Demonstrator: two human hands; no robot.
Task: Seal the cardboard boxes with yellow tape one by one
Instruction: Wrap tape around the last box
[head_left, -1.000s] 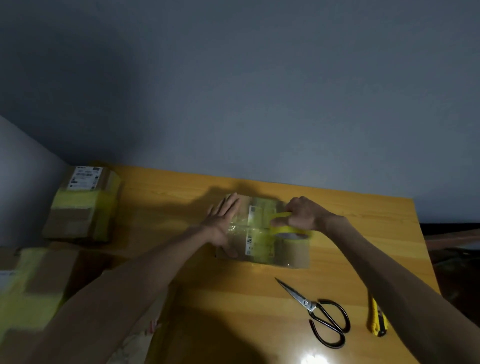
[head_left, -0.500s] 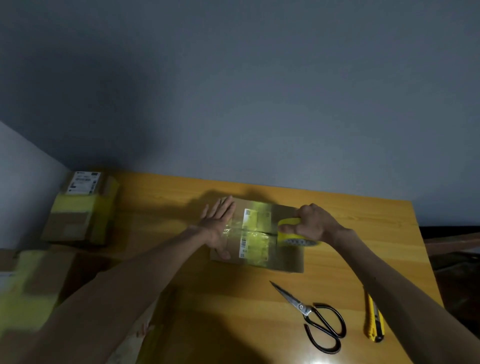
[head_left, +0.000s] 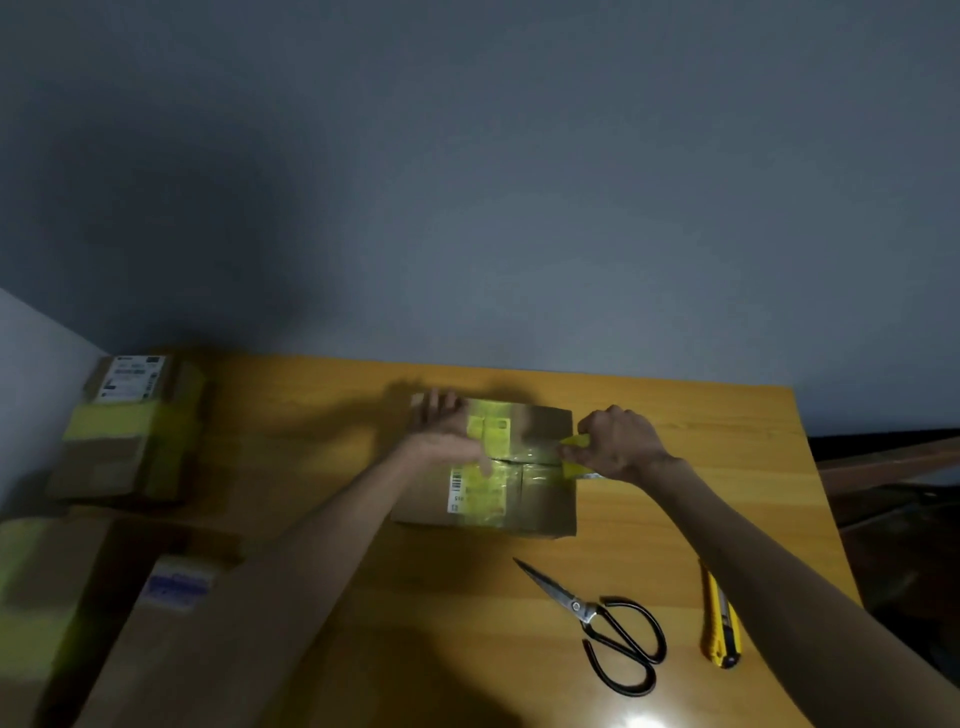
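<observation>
- Yellow wooden surface (head_left: 322, 441) against grey wall (head_left: 467, 208)
- Cardboard box (head_left: 545, 512), yellow tape (head_left: 491, 436) across labelled top
- Left hand (head_left: 447, 434) fingers flat on box; right hand (head_left: 621, 441) fingers grasping tape roll (head_left: 573, 470)

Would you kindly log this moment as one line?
left hand flat on box | right hand grips yellow tape roll at box's right edge | scissors idle

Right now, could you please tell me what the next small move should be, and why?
Probably pull the tape roll down past the right edge of the box: the right hand holds it there, while the left hand pins the top.
</observation>
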